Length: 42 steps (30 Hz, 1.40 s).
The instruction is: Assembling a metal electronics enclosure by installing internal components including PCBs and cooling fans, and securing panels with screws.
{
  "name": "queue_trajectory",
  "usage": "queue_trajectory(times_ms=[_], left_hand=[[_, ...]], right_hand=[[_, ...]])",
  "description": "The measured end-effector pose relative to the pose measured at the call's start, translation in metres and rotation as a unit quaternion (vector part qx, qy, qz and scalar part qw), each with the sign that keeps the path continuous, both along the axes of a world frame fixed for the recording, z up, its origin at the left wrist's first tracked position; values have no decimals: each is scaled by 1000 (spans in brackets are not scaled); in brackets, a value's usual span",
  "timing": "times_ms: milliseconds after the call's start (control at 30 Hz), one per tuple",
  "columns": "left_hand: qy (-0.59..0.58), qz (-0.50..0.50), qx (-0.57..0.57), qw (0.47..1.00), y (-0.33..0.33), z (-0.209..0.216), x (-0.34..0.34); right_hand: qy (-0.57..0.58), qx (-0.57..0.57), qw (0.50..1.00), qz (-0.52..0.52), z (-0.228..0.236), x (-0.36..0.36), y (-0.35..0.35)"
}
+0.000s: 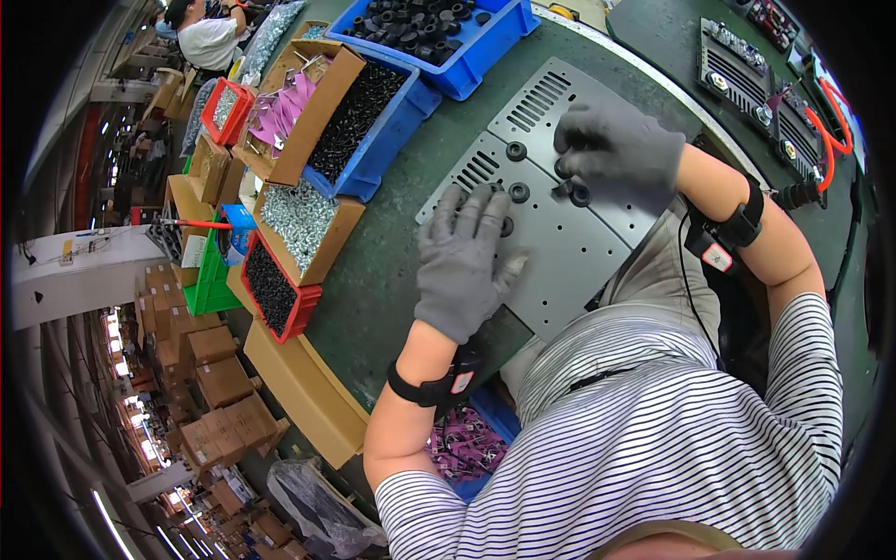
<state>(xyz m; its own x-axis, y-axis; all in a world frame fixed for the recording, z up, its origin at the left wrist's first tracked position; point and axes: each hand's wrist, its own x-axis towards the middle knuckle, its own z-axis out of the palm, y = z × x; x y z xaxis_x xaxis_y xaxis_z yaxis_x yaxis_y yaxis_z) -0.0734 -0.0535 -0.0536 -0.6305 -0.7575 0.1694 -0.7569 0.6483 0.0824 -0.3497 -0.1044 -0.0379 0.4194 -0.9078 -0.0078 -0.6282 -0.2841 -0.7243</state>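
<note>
A grey metal panel point(569, 243) with vent slots and rows of small holes lies on the green bench in front of me. Black rubber grommets point(516, 150) sit in some of its holes. My left hand point(464, 261), in a grey glove, lies flat on the panel's near left part with fingers spread, fingertips by a grommet point(519, 192). My right hand point(618, 154), also gloved, presses down on the panel's far right side, its fingers curled over black grommets point(580, 196). Whether it holds a loose one is hidden.
Left of the panel stand a cardboard box of silver screws point(301, 222), a red bin of black parts point(271, 289), a blue bin of small black pieces point(359, 112) and a blue tray of black rubber feet point(425, 23). Finished grey panels point(742, 70) lie at the far right. Another person point(205, 33) works at the far left.
</note>
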Motion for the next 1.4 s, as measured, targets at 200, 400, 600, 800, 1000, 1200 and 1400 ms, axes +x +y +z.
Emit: queue_trajectory(times_ms=[200,400,600,800,1000,1200,1400], left_hand=[[68,83,-39,993,6,12,39],[41,175,-49,982,18,15,88],[30,278,-27,960,-2,28,154],[34,378,72,922,-64,32,202],[-57,390,174,902,-132,15,208],[-23,298,234,925,-147,2,216],[63,403,282,868,-148,1,222]], right_hand=[[77,-59,994,55,-2,9,14],[105,-170,974,106,-16,24,5],[147,-160,974,64,-14,34,0],[60,-115,991,43,-9,31,1],[-225,24,974,-20,3,-14,35],[-256,292,919,-76,-27,-97,114],[60,249,870,-421,-67,-158,190]])
